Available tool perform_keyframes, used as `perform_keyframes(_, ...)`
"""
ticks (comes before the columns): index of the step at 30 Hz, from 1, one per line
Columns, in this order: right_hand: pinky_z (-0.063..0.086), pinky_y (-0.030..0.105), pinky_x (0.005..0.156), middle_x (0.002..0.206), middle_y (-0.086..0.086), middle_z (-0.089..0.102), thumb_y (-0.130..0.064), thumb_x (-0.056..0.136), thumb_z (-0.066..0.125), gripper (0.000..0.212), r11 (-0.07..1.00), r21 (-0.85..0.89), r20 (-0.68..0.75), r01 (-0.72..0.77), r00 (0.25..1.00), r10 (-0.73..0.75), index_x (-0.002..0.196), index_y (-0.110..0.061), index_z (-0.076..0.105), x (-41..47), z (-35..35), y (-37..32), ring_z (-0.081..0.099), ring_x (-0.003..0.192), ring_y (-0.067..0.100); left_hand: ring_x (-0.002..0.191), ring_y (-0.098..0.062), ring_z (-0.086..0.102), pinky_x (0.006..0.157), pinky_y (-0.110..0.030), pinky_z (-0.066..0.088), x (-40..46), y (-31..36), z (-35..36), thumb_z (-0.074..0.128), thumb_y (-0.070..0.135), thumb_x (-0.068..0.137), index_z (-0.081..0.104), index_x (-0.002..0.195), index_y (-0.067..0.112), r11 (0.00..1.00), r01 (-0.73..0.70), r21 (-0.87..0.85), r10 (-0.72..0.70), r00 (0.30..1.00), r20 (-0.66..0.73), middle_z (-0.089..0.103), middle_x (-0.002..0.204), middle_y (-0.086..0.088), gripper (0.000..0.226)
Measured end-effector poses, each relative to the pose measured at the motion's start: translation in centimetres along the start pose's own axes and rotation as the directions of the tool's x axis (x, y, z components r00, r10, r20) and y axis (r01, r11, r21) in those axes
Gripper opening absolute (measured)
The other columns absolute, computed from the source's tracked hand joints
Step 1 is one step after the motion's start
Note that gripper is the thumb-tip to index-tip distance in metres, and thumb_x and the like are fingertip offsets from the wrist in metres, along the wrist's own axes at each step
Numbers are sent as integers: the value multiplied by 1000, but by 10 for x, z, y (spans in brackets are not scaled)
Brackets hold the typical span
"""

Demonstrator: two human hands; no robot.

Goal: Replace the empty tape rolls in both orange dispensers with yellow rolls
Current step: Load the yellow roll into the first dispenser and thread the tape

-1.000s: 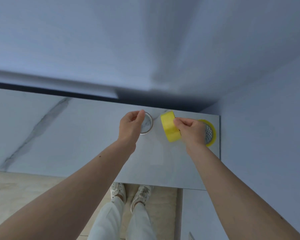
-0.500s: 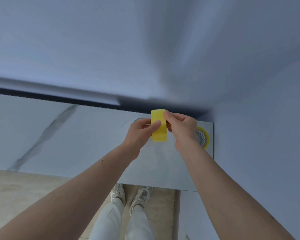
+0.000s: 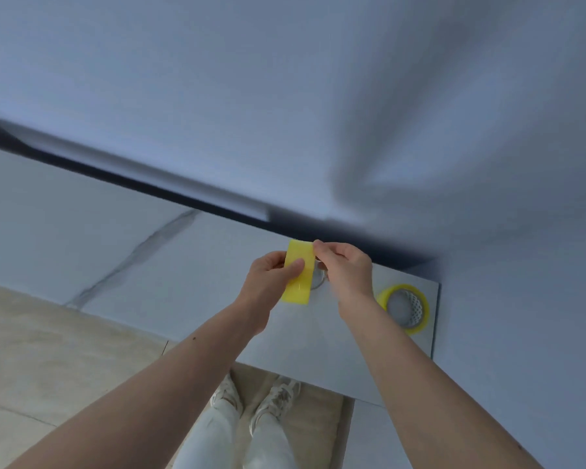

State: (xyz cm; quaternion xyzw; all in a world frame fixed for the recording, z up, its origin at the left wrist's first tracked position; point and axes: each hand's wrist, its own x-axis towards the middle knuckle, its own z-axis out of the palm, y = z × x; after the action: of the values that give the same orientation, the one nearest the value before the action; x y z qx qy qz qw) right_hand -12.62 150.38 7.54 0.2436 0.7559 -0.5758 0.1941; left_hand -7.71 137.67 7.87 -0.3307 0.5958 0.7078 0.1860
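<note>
Hands (image 3: 273, 282) (image 3: 347, 270) pinch one yellow roll (image 3: 297, 272) edge-on above the tabletop (image 3: 190, 265), a second yellow roll (image 3: 405, 308) lies flat at the right, and an empty ring (image 3: 319, 277) shows between them.

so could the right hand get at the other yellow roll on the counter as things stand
Probably yes. The second roll lies flat on the counter just right of the right hand, nothing between them. But that hand is pinching the held roll, so it would have to let go first.
</note>
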Motion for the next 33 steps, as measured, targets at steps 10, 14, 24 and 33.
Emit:
perform_keyframes(10, 49, 48, 99, 113, 6, 66, -46, 91, 61, 38, 941, -150, 340, -304, 878, 338, 116, -17, 63, -24, 90, -20, 63, 107, 26, 85, -19, 63, 75, -28, 50, -22, 6, -91, 66, 34, 93, 68, 96, 14, 996, -13, -87, 0, 989, -146, 69, 93, -3, 20)
perform_keyframes(14, 54, 43, 87, 111, 8, 67, -39, 89, 64, 32, 937, -155, 403, -312, 846, 348, 113, -17, 66, -42, 139, -26, 65, 104, 28, 77, -19, 64, 68, -27, 52, -27, 8, -146, 70, 37, 89, 68, 91, 10, 995, -22, -100, -1, 974, -225, 70, 86, -5, 28)
perform_keyframes(24, 52, 41, 82, 113, 7, 67, -38, 86, 60, 31, 929, -252, 419, -270, 835, 356, 108, -19, 68, -93, 294, -38, 65, 102, 26, 69, -18, 62, 62, -27, 51, -35, 14, -299, 73, 42, 85, 60, 75, 13, 992, -42, -116, 0, 942, -335, 65, 76, -5, 33)
perform_keyframes(33, 49, 41, 85, 111, 3, 68, -41, 91, 58, 34, 914, -353, 489, -200, 793, 363, 116, -19, 65, -116, 407, -59, 66, 99, 24, 68, -22, 63, 62, -31, 52, -35, 24, -407, 74, 49, 82, 60, 72, 13, 983, -46, -180, -40, 894, -446, 67, 77, -9, 39)
